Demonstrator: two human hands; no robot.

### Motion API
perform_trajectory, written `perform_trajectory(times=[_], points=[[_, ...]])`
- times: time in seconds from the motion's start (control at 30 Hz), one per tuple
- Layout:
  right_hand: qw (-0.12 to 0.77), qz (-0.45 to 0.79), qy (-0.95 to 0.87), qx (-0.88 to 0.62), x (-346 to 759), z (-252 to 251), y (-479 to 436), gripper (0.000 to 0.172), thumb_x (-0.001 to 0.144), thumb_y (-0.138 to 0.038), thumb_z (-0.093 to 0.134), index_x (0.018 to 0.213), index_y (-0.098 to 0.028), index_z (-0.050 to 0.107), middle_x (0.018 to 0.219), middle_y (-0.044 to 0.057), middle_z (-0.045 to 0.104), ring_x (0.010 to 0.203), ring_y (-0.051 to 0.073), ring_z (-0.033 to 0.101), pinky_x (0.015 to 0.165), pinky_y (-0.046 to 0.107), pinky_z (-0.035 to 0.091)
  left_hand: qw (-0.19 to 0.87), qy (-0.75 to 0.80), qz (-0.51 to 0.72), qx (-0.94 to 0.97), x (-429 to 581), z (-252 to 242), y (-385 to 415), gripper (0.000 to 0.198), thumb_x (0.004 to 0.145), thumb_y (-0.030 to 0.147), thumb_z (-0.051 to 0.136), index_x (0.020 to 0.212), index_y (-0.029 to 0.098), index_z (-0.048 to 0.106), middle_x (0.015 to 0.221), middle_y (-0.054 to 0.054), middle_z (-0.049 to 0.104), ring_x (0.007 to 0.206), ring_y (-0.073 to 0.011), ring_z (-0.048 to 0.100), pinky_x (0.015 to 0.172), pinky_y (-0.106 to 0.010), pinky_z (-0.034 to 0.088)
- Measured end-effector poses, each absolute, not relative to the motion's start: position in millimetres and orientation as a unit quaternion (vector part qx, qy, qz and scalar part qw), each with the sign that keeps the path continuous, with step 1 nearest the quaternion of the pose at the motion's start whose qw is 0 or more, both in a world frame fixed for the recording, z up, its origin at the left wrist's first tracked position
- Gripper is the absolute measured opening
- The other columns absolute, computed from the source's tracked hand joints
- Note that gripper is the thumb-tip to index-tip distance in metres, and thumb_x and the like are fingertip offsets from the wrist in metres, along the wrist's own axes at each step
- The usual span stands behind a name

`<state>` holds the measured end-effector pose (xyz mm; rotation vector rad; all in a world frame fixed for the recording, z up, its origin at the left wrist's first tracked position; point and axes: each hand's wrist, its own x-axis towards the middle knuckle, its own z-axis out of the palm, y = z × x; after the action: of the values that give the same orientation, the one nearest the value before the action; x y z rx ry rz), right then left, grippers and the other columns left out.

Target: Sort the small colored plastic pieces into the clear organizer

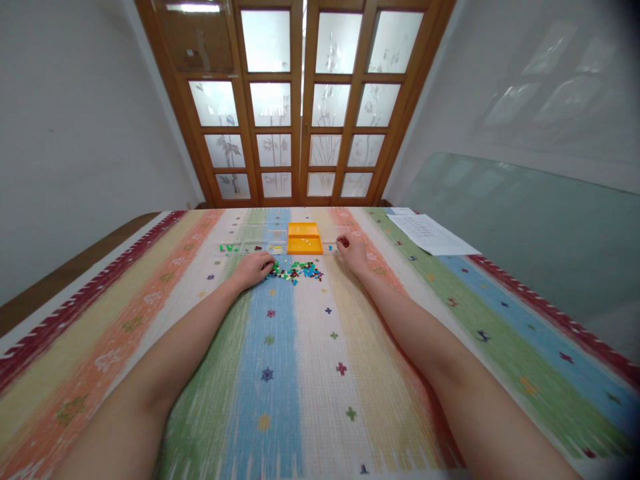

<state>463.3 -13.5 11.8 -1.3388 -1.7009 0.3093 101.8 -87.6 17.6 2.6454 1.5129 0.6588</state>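
A loose pile of small coloured pieces point(300, 271), mostly green, blue and dark brown, lies on the striped cloth. My left hand point(253, 269) rests at its left edge with curled fingertips on the pieces; what they pinch, if anything, is too small to make out. Behind the pile stands an open orange box point(305, 248) with a few pale bits inside. To its right, my right hand point(354, 253) is closed in a pinch over a clear box holding blue pieces point(331, 248). Anything between those fingertips is hidden. Left of the orange box, clear boxes hold green pieces point(229, 249), brown pieces point(257, 248) and yellow pieces point(278, 249).
A striped tablecloth point(320, 373) covers the table. Sheets of paper point(431, 233) lie at the far right. Beyond the table stand wooden doors point(303, 100) with frosted panes. A pale green glass panel point(500, 200) leans along the right wall.
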Motion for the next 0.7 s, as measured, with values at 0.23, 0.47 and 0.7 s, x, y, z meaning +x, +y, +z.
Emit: perform_trajectory(times=[0.23,0.47,0.7], points=[[0.467,0.105,-0.677,-0.559,471.2,6.2,-6.2,0.022,0.088,-0.028,0.053,0.098,-0.018,0.069,0.09,0.008,0.072,0.08,0.022,0.062,0.075,0.033,0.047,0.008,0.483,0.217,0.848,100.4,15.4,-86.6,0.022,0.098,0.03,0.053,0.101,0.026,0.074,0.103,-0.005,0.072,0.097,-0.0216,0.066,0.085,-0.032,0.048],[0.457,0.089,-0.677,-0.569,479.3,-2.3,3.1,0.025,0.086,-0.025,0.053,0.101,-0.018,0.072,0.096,0.009,0.074,0.086,0.024,0.064,0.081,0.036,0.049,0.007,0.48,0.218,0.85,100.6,16.2,-87.4,0.022,0.098,0.03,0.053,0.101,0.025,0.074,0.103,-0.005,0.072,0.096,-0.0216,0.066,0.084,-0.032,0.048],[0.455,0.086,-0.693,-0.552,478.6,-1.9,3.4,0.032,0.089,-0.024,0.051,0.11,-0.017,0.074,0.107,0.012,0.075,0.095,0.026,0.066,0.091,0.04,0.05,0.005,0.478,0.213,0.852,99.8,15.6,-86.9,0.023,0.099,0.03,0.052,0.101,0.025,0.074,0.103,-0.005,0.072,0.096,-0.0217,0.066,0.083,-0.032,0.048]])
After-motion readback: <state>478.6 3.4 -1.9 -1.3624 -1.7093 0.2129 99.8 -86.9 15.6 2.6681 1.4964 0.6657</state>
